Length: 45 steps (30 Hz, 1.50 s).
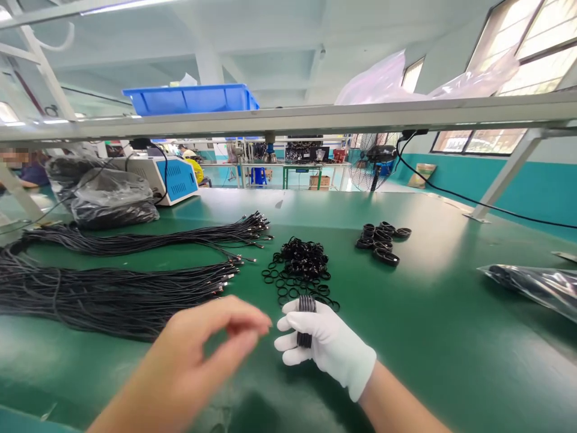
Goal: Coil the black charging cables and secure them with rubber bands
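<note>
In the head view, a row of black rings (307, 304) is held upright in the gloved right hand (322, 337), above the part of the green table (433, 361) toward its near edge. The rings are gripped side by side, with the thumb laid across them and the fingertips spread slightly apart beyond them; whether any finger is passed through them cannot be told. The bare left hand (198, 349) is raised just beside, its thumb and forefinger curved toward each other. It is blurred, so whether the tips are pressed together or anything is pinched cannot be told.

Beyond the right hand, a pile of loose rings (301, 258) is spread on the middle of the table, its outer rings scattered toward the near edge. Farther toward the far right corner, several ring bunches (383, 240) are grouped together. Two bundles of black cables are laid along the left edge, the upper bundle (148, 242) nearer the far edge and the lower bundle (112, 294) nearer the left hand. By the far left corner, a plastic bag (115, 195) is set beside a blue-and-white machine (178, 180).
</note>
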{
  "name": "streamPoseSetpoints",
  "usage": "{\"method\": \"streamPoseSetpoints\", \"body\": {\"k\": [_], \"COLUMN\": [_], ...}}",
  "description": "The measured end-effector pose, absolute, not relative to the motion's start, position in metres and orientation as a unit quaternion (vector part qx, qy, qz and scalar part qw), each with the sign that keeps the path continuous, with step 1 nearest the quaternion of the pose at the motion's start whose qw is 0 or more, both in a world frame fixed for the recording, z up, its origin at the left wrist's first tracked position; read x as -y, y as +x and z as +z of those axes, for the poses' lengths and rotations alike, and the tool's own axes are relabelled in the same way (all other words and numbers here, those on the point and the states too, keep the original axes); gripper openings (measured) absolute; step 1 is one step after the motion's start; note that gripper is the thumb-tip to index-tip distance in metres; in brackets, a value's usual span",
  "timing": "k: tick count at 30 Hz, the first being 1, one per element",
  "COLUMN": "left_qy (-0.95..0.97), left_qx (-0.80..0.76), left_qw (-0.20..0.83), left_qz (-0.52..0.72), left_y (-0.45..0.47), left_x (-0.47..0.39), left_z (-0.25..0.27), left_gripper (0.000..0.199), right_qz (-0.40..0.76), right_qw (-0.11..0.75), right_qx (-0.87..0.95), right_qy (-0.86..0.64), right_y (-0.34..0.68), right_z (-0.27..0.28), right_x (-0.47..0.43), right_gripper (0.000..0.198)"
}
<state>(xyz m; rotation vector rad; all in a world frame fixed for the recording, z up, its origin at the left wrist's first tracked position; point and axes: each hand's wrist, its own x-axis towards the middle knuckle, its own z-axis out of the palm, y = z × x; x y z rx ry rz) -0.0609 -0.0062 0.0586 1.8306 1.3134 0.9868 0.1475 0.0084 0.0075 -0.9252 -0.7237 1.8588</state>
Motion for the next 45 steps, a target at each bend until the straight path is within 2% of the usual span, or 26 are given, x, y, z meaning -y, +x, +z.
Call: {"method": "streamPoseSetpoints", "body": {"k": [3,5,10,15,19,24,30,35,38,41,45], "left_qy": [0.753,0.759,0.775,0.792,0.790,0.745,0.635,0.527,0.469,0.535,0.721], "left_qx": [-0.539,-0.564,-0.565,-0.551,-0.548,-0.545,-0.466,-0.416,-0.393,-0.390,-0.466], "left_qw": [0.289,0.256,0.229,0.204,0.223,0.317,0.556,0.669,0.709,0.678,0.481], "left_qz": [0.243,0.201,0.167,0.163,0.162,0.217,0.266,0.319,0.350,0.319,0.176], "left_y": [-0.048,-0.040,-0.017,0.006,0.013,0.008,0.002,0.004,-0.003,-0.015,-0.026], "left_x": [-0.038,-0.059,-0.084,-0.086,-0.082,-0.076,-0.048,-0.024,-0.017,-0.020,-0.034], "left_z": [0.055,0.038,0.005,-0.002,-0.012,-0.011,0.009,0.011,0.011,0.012,0.017], "left_gripper": [0.017,0.019,0.014,0.014,0.010,0.008,0.020,0.023,0.026,0.029,0.014], "right_qz": [0.740,0.714,0.652,0.653,0.636,0.596,0.544,0.421,0.363,0.357,0.315], "right_qw": [0.468,0.503,0.584,0.579,0.579,0.578,0.520,0.479,0.454,0.437,0.437], "right_qx": [0.284,0.265,0.240,0.248,0.258,0.287,0.386,0.486,0.514,0.539,0.566], "right_qy": [-0.390,-0.408,-0.420,-0.421,-0.441,-0.478,-0.534,-0.597,-0.631,-0.625,-0.624], "right_y": [0.148,0.153,0.170,0.171,0.167,0.163,0.148,0.137,0.134,0.132,0.129], "right_z": [0.008,0.007,0.004,0.006,0.009,0.015,0.012,0.003,0.003,0.005,0.009], "right_x": [-0.012,-0.016,-0.026,-0.025,-0.023,-0.022,-0.020,-0.016,-0.014,-0.011,-0.005], "right_gripper": [0.035,0.036,0.036,0.039,0.040,0.040,0.031,0.015,0.014,0.017,0.017]}}
